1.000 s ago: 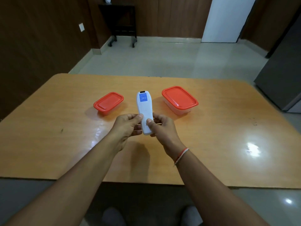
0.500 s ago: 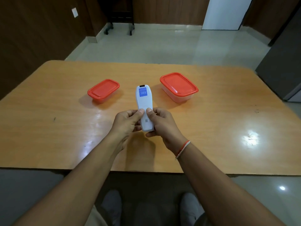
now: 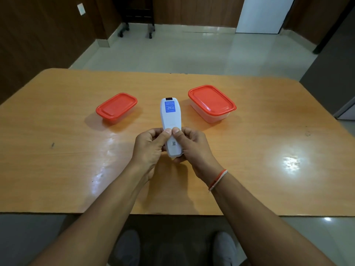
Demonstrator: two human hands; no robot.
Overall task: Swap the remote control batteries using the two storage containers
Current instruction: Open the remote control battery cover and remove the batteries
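A white remote control (image 3: 170, 120) with a blue sticker near its far end is held back side up above the wooden table (image 3: 57, 169). My left hand (image 3: 148, 148) grips its near half from the left and my right hand (image 3: 192, 146) from the right. Both thumbs press side by side on the back cover. A small container with a red lid (image 3: 116, 107) stands to the left of the remote. A larger container with a red lid (image 3: 211, 102) stands to the right. Both lids are on; what they contain is hidden.
The table's near edge (image 3: 172, 214) runs just in front of my forearms. A tiled floor lies beyond the table, with a dark wheeled stand (image 3: 136, 16) at the far wall and a grey cabinet (image 3: 334, 73) at the right.
Both thumbs have slid together toward the middle of the remote's back. The view has tilted further down, and the remote has stayed in both hands.
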